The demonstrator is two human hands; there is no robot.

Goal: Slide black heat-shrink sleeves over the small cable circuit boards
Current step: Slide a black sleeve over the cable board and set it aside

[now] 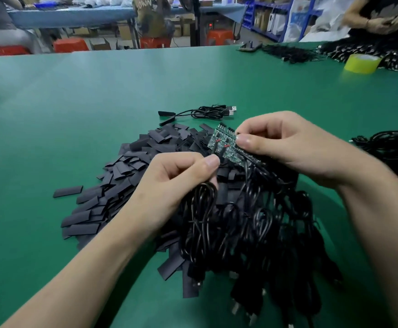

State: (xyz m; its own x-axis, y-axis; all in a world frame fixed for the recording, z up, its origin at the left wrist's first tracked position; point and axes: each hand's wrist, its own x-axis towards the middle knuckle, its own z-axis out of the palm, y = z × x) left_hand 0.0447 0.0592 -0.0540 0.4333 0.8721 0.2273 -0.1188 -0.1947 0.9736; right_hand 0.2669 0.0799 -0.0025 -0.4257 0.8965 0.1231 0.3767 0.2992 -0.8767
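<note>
A heap of flat black heat-shrink sleeves [122,176] lies on the green table [98,95] in front of me. Several small green circuit boards [225,144] with red and black wires fan out above the heap. My right hand [285,147] pinches the boards at their right edge, thumb on top. My left hand [176,178] is closed around a bundle of black cables [240,223] just below the boards, thumb tip near the boards' lower corner. The cables hang down toward me, USB plugs at their ends.
Two sleeved cables with USB plugs [207,112] lie beyond the heap. A yellow-green tape roll [361,63] and more black cable piles [292,53] sit at the far right. Another cable pile [392,147] lies at the right edge. A person works at the far right corner.
</note>
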